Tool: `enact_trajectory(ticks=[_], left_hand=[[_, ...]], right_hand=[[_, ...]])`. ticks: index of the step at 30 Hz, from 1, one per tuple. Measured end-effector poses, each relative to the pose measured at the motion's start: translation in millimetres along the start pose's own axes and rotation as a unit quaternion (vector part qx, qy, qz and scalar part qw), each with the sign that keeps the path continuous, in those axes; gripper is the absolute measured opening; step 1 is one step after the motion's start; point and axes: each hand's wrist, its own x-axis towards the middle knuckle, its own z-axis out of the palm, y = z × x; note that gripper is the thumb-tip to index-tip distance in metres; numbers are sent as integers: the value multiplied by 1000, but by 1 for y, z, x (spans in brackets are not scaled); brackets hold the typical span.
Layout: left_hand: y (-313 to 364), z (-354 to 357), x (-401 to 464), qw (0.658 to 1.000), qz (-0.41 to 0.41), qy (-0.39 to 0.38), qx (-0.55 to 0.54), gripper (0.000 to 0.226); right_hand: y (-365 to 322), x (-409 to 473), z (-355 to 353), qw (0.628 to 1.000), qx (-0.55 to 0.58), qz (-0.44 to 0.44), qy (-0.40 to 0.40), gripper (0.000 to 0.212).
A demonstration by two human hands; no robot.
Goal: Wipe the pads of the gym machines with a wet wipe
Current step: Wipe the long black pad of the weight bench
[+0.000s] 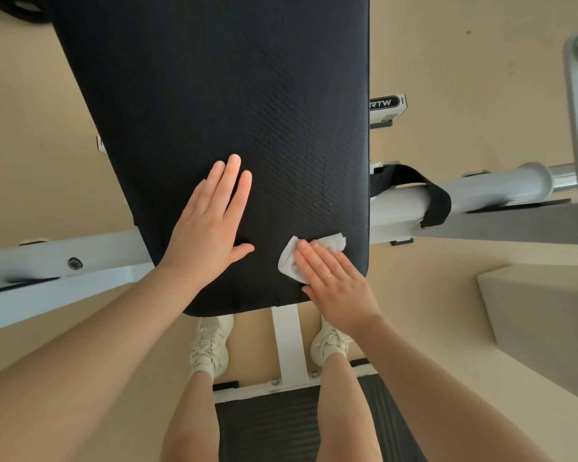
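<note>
On near end of pad (214, 95): right hand (334, 281) flat, pressing wipe (289, 261); left hand (211, 221) flat, bracing. Wipe likely limp, bunches easily; press from above.

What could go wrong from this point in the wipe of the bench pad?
The right hand presses the wet wipe with flat fingers and no grip, so the crumpled wipe could slip out. It works close to the near right corner of the black pad, so the far end may get skipped. The left hand rests flat on the pad, leaving the area beneath it unwiped.
</note>
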Motion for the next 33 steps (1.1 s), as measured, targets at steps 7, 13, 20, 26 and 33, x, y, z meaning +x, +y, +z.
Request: enact_trajectory(ticks=[7, 13, 20, 26, 33], left_hand=[[-2, -1, -2, 1000, 7, 3, -13, 102], [-11, -6, -15, 999, -9, 10, -51, 87], [-19, -8, -22, 997, -10, 7, -71, 84], [-27, -10, -12, 994, -33, 33, -96, 78], [-39, -6, -13, 993, -46, 26, -110, 75]], right_hand=[[24, 72, -28, 980, 59, 140, 130, 66], [-2, 63, -43, 950, 118, 207, 200, 50], [9, 61, -68, 953, 190, 202, 120, 33], [45, 109, -96, 851, 276, 369, 251, 30], [24, 129, -84, 869, 206, 375, 250, 24]])
